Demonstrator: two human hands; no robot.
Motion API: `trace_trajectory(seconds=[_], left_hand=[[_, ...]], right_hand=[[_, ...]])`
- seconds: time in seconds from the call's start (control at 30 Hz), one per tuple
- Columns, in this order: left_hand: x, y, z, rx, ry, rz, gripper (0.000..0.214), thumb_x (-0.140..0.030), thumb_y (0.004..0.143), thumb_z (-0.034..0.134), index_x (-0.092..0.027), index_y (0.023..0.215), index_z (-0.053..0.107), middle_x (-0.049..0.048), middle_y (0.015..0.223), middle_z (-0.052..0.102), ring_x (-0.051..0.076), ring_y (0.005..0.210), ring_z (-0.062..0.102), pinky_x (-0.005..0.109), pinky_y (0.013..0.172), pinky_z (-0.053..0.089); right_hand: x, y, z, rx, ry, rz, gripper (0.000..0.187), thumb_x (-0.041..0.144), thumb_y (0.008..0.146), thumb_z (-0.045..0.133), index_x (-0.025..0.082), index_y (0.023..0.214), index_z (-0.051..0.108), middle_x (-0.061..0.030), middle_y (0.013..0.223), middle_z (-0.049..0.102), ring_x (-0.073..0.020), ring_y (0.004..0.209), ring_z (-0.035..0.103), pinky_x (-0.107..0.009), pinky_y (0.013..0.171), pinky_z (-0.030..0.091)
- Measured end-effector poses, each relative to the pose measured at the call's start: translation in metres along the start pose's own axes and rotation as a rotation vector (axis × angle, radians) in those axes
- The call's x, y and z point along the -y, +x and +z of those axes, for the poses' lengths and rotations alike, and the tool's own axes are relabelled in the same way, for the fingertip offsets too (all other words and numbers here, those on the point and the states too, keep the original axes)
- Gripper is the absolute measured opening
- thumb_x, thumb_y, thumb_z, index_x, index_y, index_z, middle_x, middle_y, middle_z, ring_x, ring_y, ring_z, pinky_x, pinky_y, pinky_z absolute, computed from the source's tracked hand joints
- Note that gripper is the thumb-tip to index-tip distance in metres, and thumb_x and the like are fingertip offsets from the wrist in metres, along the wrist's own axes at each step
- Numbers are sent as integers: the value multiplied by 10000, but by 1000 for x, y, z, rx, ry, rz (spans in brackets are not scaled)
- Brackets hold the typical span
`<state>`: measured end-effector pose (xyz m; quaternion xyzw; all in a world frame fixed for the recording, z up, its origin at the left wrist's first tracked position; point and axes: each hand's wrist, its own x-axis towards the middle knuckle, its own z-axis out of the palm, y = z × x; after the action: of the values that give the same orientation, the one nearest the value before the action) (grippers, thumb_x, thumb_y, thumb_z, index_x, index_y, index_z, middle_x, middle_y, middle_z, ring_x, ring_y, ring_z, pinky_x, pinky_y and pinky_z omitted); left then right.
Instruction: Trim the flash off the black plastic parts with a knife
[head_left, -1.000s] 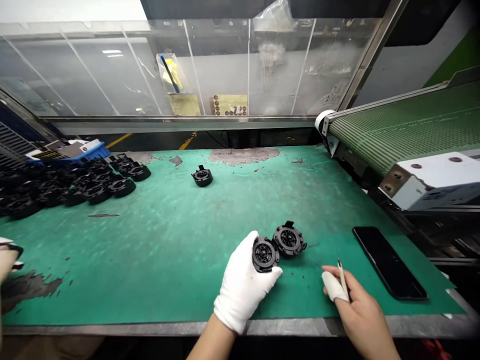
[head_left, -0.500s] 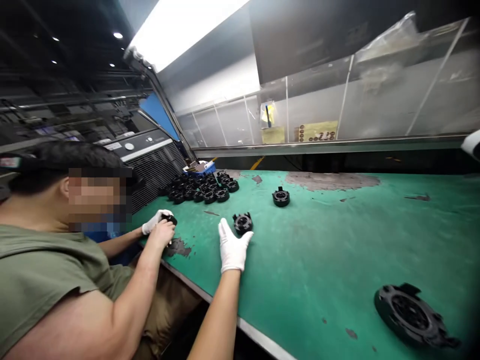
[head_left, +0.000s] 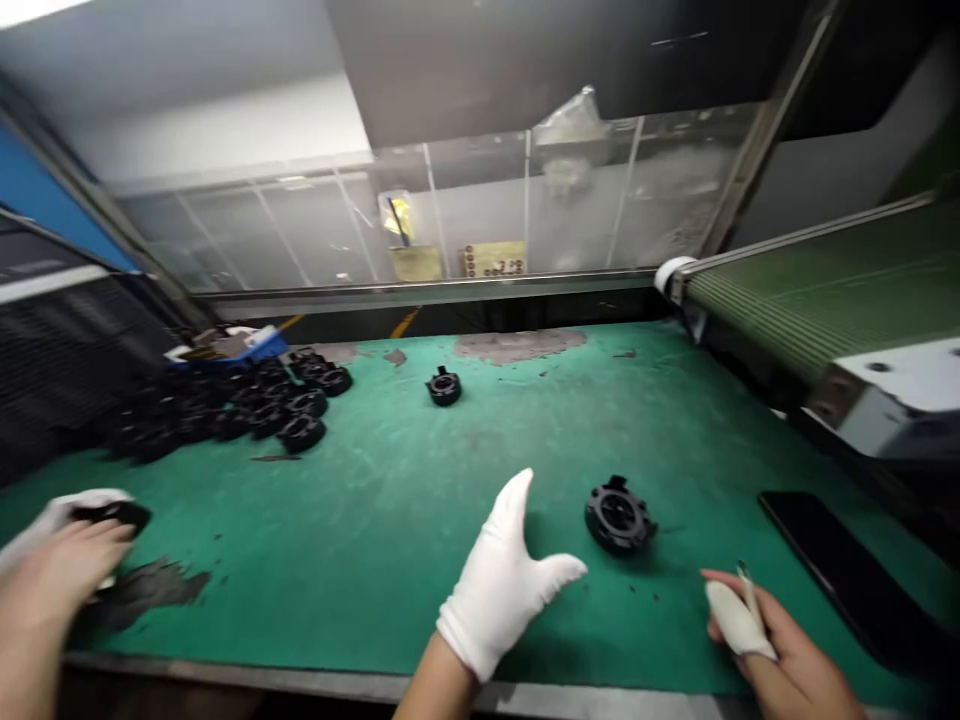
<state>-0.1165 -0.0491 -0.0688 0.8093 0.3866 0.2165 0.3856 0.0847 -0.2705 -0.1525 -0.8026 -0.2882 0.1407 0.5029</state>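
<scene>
My left hand (head_left: 501, 575), in a white glove, is above the green table with its thumb spread from the fingers and nothing in it. To its right, apart from the thumb, lies a round black plastic part (head_left: 621, 515) with a tab at its back. My right hand (head_left: 780, 640) wears a white cover on its thumb and is closed on a thin pen-like tool (head_left: 748, 595); the tool's kind is unclear. A second black part (head_left: 444, 386) sits farther back. At the left stands a pile of similar parts (head_left: 262, 400).
A black phone (head_left: 840, 570) lies at right, below a green conveyor belt (head_left: 840, 280). At far left a co-worker's hands (head_left: 82, 545) hold a dark part. A blue tray (head_left: 247, 345) stands behind the pile. The table's front edge (head_left: 300, 680) is close to me.
The view has swung right, bringing my right hand, the phone and the conveyor into sight. My left hand has left the black part beside it and moved towards the one at right.
</scene>
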Motion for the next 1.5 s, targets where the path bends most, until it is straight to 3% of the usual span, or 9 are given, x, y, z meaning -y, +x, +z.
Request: trace_trajectory(seconds=[0.1,0.27,0.43,0.53,0.67,0.97,1.13,1.4,1.5], left_hand=[[-38,22,48,101,42,169,1288,-468,579,931,-260,1594,165,92,1667,224,328,1536,247,492,1274,304],[-53,48,76,127,113,194,1021,-337,638,873,-213,1522,378,132,1480,533,342,1345,541,477,1154,476],[-32,-5,60,16,189,173,943,-338,706,804,-225,1525,351,125,1481,523,336,1364,514,507,1193,412],[-17,-47,54,-123,281,194,929,-438,752,799,-235,1527,327,117,1439,556,315,1326,548,492,1153,458],[-3,-75,62,-179,287,180,921,-570,784,768,-208,1511,333,139,1443,544,301,1347,531,478,1152,461],[-2,-70,62,-184,234,256,801,-494,796,782,-188,1444,425,124,1341,617,277,1283,574,460,1136,476],[-2,-73,65,-219,260,240,852,-481,769,796,-159,1462,418,137,1399,585,284,1309,558,460,1156,469],[-1,-54,-5,317,216,246,821,-186,817,643,-384,1533,295,-43,1648,279,191,1505,333,394,1264,337],[5,-54,-33,219,171,151,741,-211,898,559,-438,1537,260,-86,1660,234,180,1532,268,431,1298,251]], right_hand=[[21,2,-6,75,214,95,538,630,987,402,224,1286,589,15,684,570,-157,518,450,-275,496,413],[33,-1,-9,199,223,97,506,642,967,446,209,1167,616,3,740,592,-155,564,497,-266,513,408],[34,-13,-40,437,61,-18,467,520,1026,411,238,1362,574,-27,858,682,-175,661,607,-292,650,526],[47,-16,-56,539,-149,-161,409,422,1041,434,300,1387,615,-75,1176,707,-253,1103,646,-389,979,513],[67,-13,-56,694,-365,-357,400,335,1048,413,358,1401,599,-48,1062,716,-235,1044,660,-352,873,550],[87,-1,-48,639,-774,-585,432,277,1028,396,332,1420,567,-28,889,678,-209,752,654,-336,622,508],[73,40,-59,442,-1133,-388,451,281,970,446,343,1385,613,-41,1120,747,-313,871,722,-403,560,533],[76,38,-64,693,-701,-372,435,388,1041,345,310,1356,633,-7,1339,682,-263,1186,656,-470,966,551],[77,31,-59,748,-647,-401,429,349,1040,346,311,1374,613,-23,1338,679,-258,1173,656,-456,935,553]])
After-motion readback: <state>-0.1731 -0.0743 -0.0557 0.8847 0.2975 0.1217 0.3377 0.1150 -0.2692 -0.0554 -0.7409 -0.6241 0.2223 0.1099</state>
